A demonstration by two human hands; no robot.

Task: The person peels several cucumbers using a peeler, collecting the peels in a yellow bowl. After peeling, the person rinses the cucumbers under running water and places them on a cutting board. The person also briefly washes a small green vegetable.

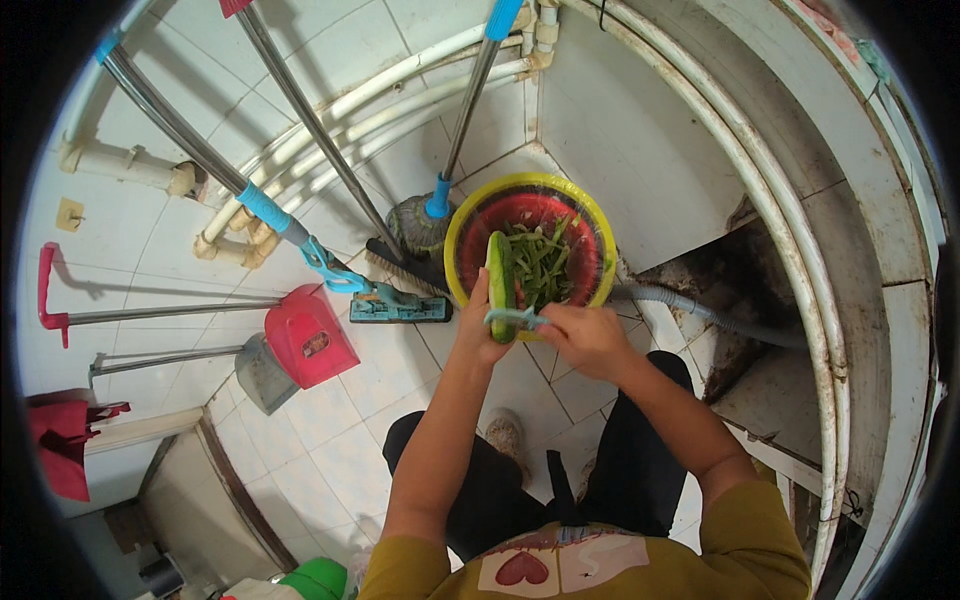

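Observation:
A partly peeled cucumber (501, 274) is gripped in my left hand (478, 319), pointing away from me over the near left side of a yellow-rimmed basin (604, 217). My right hand (589, 339) closes around the handle of a light blue-green peeler (517, 316), whose head lies across the cucumber's near end. Dark green strips of peel (541, 259) are heaped inside the basin's red interior, which looks covered with clear plastic. Part of the basin's near rim is hidden behind my hands.
A squeegee-type mop (401, 306), a broom (405, 268) and a round mop head (418, 229) stand left of the basin. Farther left are a red dustpan (311, 337) and a grey dustpan (264, 375). A grey corrugated hose (697, 309) runs rightward; white pipes (806, 255) curve along the right.

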